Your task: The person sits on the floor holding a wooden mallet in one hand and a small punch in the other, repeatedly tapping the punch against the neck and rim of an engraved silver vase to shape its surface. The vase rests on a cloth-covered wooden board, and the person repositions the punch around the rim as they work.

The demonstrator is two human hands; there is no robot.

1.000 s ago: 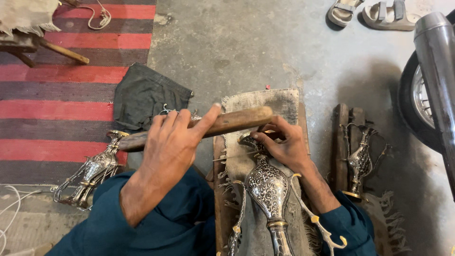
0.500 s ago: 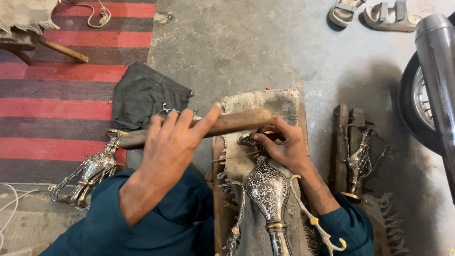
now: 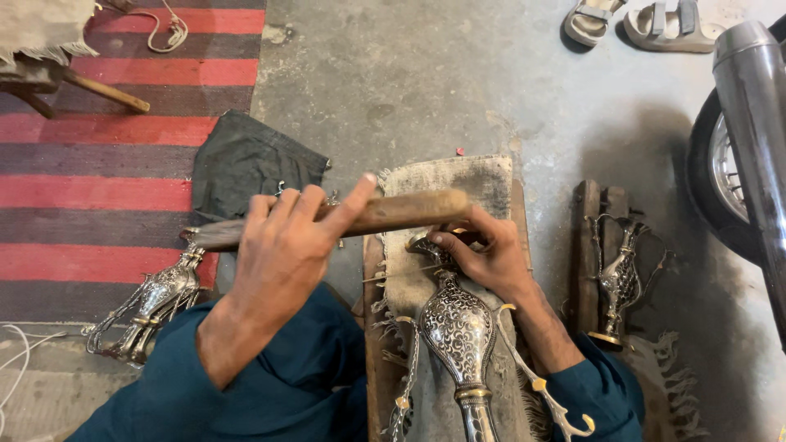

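Concrete floor (image 3: 458, 74) fills most of your view, with a red-striped rug (image 3: 90, 164) at nine o'clock, a motorcycle wheel and exhaust pipe (image 3: 749, 131) at three o'clock and a pair of sandals (image 3: 630, 23) at one o'clock. You sit low over a narrow wooden block draped in burlap (image 3: 458, 176), just below the middle of the view. A dark cloth (image 3: 246, 164) lies on the floor at ten o'clock.

Lengthways on the burlap lies the ornate metal vase (image 3: 457, 327), silver with cut-out scrollwork and brass-coloured curled handles, its neck pointing to twelve o'clock. Your left hand (image 3: 282, 258) is wrapped tight round a wooden mallet (image 3: 385, 214), index finger stretched along the shaft, head poised just above the vase's neck. Your right hand (image 3: 491, 258) pinches a small tool against the neck; it is too hidden to name, though the fingers look closed on it.

Judging by the pose, you are mid-strike, chasing detail at the neck. The coming blow wants the tool held steady and the vase kept from rolling.

Two similar vases wait: one (image 3: 151, 299) at eight o'clock, another (image 3: 618, 278) on wooden slats at four o'clock.
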